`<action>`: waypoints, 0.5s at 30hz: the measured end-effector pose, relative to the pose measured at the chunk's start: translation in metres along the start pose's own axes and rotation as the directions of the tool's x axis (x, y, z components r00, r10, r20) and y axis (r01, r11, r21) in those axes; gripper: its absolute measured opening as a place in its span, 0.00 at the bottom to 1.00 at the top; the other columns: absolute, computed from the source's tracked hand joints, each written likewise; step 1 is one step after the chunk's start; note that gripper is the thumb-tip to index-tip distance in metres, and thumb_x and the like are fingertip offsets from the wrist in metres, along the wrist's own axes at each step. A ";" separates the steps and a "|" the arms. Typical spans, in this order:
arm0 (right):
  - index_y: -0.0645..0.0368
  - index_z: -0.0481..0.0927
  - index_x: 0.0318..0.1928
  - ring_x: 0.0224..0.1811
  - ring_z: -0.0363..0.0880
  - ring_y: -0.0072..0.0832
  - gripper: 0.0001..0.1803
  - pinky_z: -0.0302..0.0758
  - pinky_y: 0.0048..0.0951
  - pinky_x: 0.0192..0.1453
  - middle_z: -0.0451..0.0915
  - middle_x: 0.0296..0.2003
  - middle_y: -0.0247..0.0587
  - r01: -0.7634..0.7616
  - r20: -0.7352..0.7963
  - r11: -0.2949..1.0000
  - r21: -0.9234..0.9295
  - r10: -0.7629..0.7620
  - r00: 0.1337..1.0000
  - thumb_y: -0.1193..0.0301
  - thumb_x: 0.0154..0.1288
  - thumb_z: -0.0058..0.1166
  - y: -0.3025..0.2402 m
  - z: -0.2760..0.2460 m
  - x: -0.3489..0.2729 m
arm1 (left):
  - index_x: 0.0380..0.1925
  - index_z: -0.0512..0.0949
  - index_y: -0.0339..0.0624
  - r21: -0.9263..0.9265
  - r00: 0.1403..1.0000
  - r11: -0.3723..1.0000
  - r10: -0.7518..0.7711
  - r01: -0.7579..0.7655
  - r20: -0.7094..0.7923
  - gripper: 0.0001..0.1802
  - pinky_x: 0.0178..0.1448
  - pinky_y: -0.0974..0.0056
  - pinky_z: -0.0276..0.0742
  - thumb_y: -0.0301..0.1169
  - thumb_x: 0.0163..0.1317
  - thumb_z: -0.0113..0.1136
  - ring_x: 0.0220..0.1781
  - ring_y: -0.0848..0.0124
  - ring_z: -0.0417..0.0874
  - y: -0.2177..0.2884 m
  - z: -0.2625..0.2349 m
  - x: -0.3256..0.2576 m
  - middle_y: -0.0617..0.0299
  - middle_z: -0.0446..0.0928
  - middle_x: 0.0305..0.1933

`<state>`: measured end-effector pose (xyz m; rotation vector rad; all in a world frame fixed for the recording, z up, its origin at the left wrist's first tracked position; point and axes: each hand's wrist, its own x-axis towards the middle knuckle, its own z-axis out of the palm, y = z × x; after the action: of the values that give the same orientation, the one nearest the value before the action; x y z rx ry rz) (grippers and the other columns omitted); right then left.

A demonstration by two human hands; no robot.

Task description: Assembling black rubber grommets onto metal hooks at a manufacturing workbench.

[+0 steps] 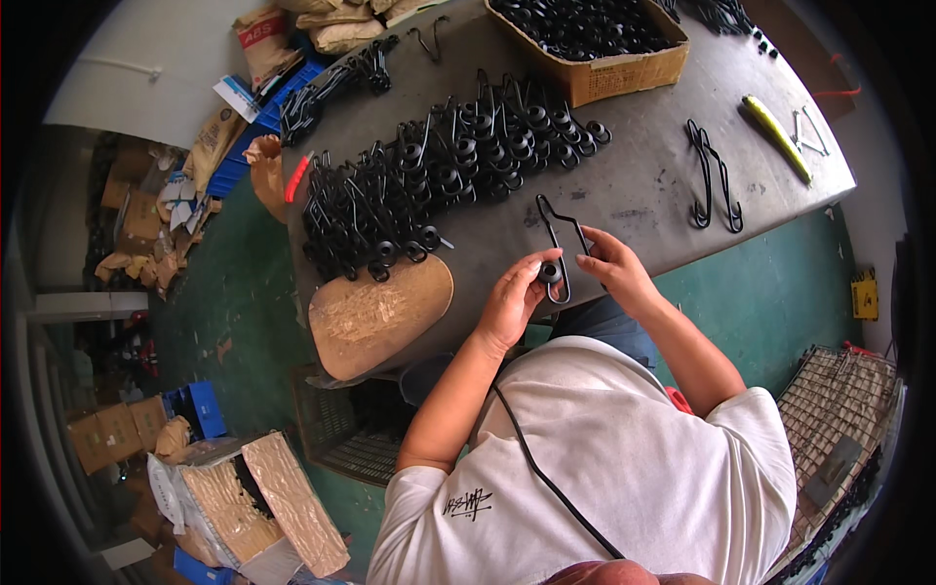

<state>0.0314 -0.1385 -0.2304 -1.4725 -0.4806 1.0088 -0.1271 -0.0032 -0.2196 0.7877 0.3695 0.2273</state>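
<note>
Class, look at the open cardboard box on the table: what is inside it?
The cardboard box holds a heap of small black parts, some round. The heap covers the box's bottom, so nothing beneath the top layer shows.

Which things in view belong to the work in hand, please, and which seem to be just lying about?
Likely part of the work:
black wire frame and black round piece, at the left hand and right hand
pile of similar black pieces
cardboard box holding black parts

Apparently just lying about:
slim yellow-green object
red object
open carton
</note>
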 end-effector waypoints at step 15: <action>0.64 0.65 0.68 0.29 0.65 0.18 0.31 0.68 0.23 0.33 0.69 0.28 0.30 0.130 -0.258 0.986 -0.100 -0.152 0.954 0.72 0.66 0.60 0.015 0.040 -0.021 | 0.47 0.69 0.38 0.806 0.854 0.501 0.520 -0.315 0.011 0.09 0.41 0.65 0.76 0.32 0.76 0.46 0.36 0.69 0.77 -0.023 0.003 0.002 0.56 0.75 0.39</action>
<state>-0.0157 -0.1344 -0.2338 -1.5948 -0.4305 0.6735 -0.1226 -0.0199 -0.2349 1.7684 0.5050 0.6602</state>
